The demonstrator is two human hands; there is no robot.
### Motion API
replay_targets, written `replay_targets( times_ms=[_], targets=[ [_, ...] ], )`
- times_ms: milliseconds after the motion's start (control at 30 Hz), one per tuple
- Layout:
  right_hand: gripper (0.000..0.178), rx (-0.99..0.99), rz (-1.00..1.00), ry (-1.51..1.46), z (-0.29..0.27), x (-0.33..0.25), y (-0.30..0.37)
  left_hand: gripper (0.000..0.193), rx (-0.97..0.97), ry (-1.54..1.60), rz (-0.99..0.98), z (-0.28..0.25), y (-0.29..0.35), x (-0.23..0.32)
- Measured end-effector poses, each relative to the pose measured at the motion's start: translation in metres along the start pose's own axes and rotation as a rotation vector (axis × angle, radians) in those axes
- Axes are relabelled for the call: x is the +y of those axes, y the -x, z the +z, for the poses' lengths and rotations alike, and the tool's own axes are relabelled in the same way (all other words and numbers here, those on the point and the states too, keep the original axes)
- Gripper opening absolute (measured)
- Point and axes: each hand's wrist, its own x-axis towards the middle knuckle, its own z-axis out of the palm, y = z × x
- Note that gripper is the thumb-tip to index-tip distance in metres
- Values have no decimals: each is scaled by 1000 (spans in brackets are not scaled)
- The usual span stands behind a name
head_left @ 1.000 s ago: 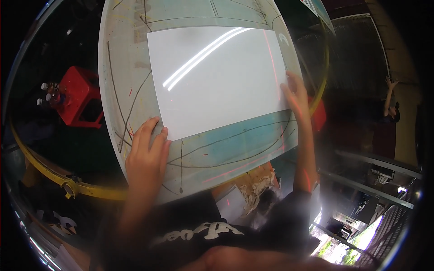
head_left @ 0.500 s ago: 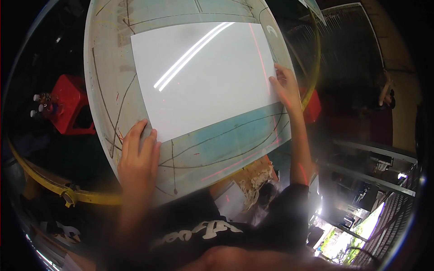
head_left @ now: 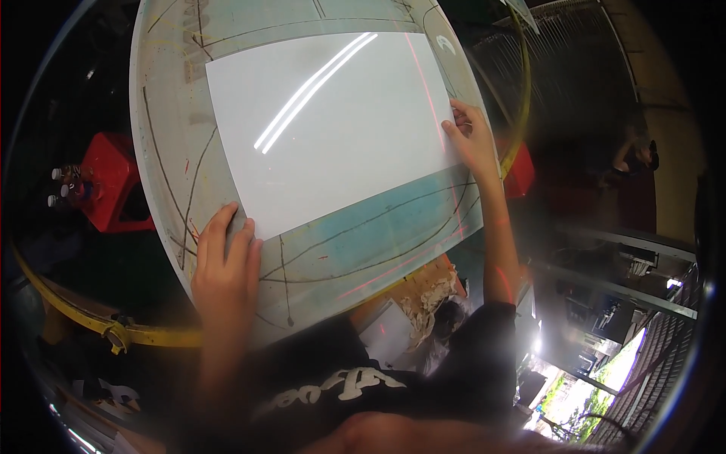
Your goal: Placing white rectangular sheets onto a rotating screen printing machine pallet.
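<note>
A glossy white sheet [head_left: 340, 144] lies on a pale, marked platform [head_left: 178, 151], with two bright streaks reflected on it. My left hand [head_left: 227, 261] rests at the sheet's near left corner, fingers apart and fingertips down on the platform and corner. At the right edge of the sheet, my right hand [head_left: 470, 140] pinches the border, thumb on top and fingers along the side. Red laser lines run down the right part of the sheet and across the platform's near edge. The undersides of the right fingers are hidden.
A yellow curved rail [head_left: 159, 335] passes around the platform. On the left stands a red stool [head_left: 113, 170] with several bottles [head_left: 66, 181] beside or on it. Crumpled paper-like scraps [head_left: 431, 303] lie below the near edge. Another person [head_left: 635, 155] is far right.
The platform, sheet and stool all sit slightly farther left in the picture. Both hands keep about the same places on the sheet.
</note>
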Motion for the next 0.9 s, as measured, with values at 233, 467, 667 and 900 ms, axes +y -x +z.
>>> replay_targets(
  times_ms=[233,467,667,900],
  targets=[
    [42,-6,-17,8,2,2,0,19,3,-10,5,1,0,-2],
    [41,10,-25,35,2,3,4,20,-6,1,-1,2,2,-1],
    [41,10,-17,54,3,-2,4,21,0,-1,12,2,1,0],
    [43,42,-45,118,3,-9,5,22,27,58,-7,4,-1,0]
  ],
)
